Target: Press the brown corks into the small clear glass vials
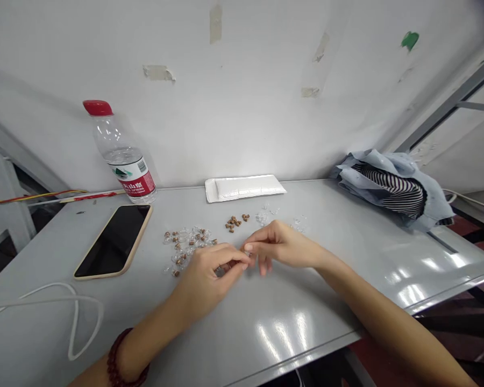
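My left hand [208,271] and my right hand [278,245] meet above the middle of the table, thumbs and forefingers pinched together. Whatever sits between their fingertips is too small and covered to name. Left of the hands lies a cluster of tiny clear glass bottles [181,257], several with brown cork stoppers. Just beyond the fingers is a small pile of loose corks [233,222]. Small clear pieces [263,217] are scattered behind my right hand, partly hidden by it.
A water bottle [135,174] with a red cap stands at the back left, near a phone [113,242] and a white cable [75,317]. A white packet [246,188] lies by the wall. Bundled cloth [391,185] rests at the right on the grey table [347,322].
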{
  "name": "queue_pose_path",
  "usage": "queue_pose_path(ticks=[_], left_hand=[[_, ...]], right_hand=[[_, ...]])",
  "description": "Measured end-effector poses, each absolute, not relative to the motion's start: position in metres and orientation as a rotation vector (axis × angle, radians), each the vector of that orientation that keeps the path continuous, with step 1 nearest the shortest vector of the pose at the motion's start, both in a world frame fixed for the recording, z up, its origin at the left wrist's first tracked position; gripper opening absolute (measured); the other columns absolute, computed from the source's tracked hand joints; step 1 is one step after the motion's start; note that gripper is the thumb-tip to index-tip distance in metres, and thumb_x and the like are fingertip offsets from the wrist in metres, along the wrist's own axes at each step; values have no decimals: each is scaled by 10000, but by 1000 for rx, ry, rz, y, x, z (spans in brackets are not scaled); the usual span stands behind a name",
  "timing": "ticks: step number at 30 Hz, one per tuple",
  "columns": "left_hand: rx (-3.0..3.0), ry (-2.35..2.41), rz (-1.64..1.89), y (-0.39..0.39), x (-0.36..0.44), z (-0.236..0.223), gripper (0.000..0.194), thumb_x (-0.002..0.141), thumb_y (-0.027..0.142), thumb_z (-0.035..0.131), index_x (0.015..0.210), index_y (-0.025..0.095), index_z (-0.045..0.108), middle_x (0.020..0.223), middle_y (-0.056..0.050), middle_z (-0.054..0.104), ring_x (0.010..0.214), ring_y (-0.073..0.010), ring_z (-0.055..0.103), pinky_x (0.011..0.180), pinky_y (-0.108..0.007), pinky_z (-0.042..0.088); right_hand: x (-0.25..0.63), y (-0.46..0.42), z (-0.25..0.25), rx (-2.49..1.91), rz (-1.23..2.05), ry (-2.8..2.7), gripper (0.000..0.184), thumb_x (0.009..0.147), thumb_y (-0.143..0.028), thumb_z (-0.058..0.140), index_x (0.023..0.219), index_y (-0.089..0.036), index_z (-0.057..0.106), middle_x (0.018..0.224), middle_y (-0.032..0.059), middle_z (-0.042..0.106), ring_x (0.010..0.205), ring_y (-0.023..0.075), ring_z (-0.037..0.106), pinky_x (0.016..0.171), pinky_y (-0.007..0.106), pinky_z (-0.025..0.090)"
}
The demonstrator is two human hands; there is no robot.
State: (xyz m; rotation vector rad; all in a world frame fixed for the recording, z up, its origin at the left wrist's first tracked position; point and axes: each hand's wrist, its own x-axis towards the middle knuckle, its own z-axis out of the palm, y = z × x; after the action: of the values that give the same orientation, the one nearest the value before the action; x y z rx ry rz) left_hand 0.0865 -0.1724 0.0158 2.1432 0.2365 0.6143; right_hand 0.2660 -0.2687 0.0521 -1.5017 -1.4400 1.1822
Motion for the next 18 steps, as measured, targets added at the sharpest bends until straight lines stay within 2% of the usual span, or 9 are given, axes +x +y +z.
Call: queue_pose_path(ticks=[3,6,9,12,15,18], left_hand=[[2379,119,733,-171,88,5,186,868,74,519,885,156,685,762,-28,655,668,-129,573,606,-250,480],[2643,-15,779,-169,89,0,229,878,52,465,836,135,675,744,-56,624,738,-178,548,645,-310,470],[2795,-52,768,-168,90,1,230,853,42,466,808,135,672,708,-57,594,730,-195,518,624,-325,448],[2847,-24,779,-169,90,4,207,842,62,481,826,135,673,690,-52,576,716,-198,503,628,-340,444],[2808,73,832,-168,91,4,197,865,110,483,812,138,671,693,-53,579,721,-198,498,647,-345,451],[2705,275,884,-161,95,2,226,895,152,463,791,148,663,715,-58,608,756,-204,516,664,-334,466]], right_hand=[[299,-269,57,-1904,519,-1480,240,893,-289,535,779,-147,691,665,30,670,573,132,621,570,256,468],[337,-265,50,-2210,90,-1422,209,874,-186,500,829,-162,702,723,44,690,666,170,636,641,287,466],[362,-261,36,-2273,83,-1459,167,820,-118,550,855,-154,709,908,80,712,837,211,641,740,308,468],[370,-259,26,-2295,152,-1508,187,807,-114,581,937,-164,707,1037,80,699,943,212,629,806,291,457],[369,-258,24,-2317,227,-1547,194,801,-113,595,946,-175,709,1034,70,697,925,195,632,802,264,449],[366,-257,26,-2341,279,-1580,147,793,-103,599,859,-168,713,977,77,694,878,193,626,759,253,439]])
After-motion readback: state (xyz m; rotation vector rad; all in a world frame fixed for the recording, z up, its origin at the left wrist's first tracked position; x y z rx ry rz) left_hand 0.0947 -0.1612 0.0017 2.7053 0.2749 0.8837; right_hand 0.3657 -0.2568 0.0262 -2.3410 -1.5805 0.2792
